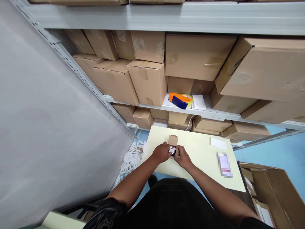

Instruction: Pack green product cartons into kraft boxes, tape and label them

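My left hand (162, 152) and my right hand (183, 156) meet over a pale yellow table (202, 156). Both have their fingers closed round a small dark and silver object (172, 150) held between them; I cannot make out what it is. Just beyond the hands stands a small open cardboard box (172, 140) with its flap up.
A white card (218, 143) and a blurred packet (225, 164) lie on the table's right side. An orange and blue tape dispenser (180, 100) sits on the shelf among cardboard boxes (147, 81). An open carton (274, 190) stands at the right; paper scraps (130, 159) litter the floor at left.
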Tool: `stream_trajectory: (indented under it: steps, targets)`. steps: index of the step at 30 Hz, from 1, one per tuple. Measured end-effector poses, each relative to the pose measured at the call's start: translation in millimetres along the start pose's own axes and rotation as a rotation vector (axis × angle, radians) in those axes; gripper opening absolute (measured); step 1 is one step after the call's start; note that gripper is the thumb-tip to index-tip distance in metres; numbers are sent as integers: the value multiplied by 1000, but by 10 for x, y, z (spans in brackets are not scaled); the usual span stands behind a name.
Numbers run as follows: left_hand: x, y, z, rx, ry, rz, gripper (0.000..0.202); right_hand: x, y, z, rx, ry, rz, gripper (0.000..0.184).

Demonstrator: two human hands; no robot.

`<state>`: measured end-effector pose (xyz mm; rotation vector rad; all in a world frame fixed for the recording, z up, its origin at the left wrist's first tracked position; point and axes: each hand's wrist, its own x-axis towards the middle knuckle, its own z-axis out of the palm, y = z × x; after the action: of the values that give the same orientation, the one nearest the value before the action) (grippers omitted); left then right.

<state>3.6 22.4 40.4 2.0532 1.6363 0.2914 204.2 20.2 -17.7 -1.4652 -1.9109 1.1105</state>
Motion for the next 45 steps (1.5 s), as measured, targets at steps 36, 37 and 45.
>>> stream_trajectory:
  steps: [36,37,45]
  targets:
    - [-338,586,-1242,-1049,528,56,55,86,-497,-836,388,-65,-132,58]
    - [-320,579,-1223,-1119,512,86,55,33,-640,-855,516,-153,-121,59]
    - [-131,681,-1151,-1447,292,208,68,-312,-1444,-534,969,-343,-53,61]
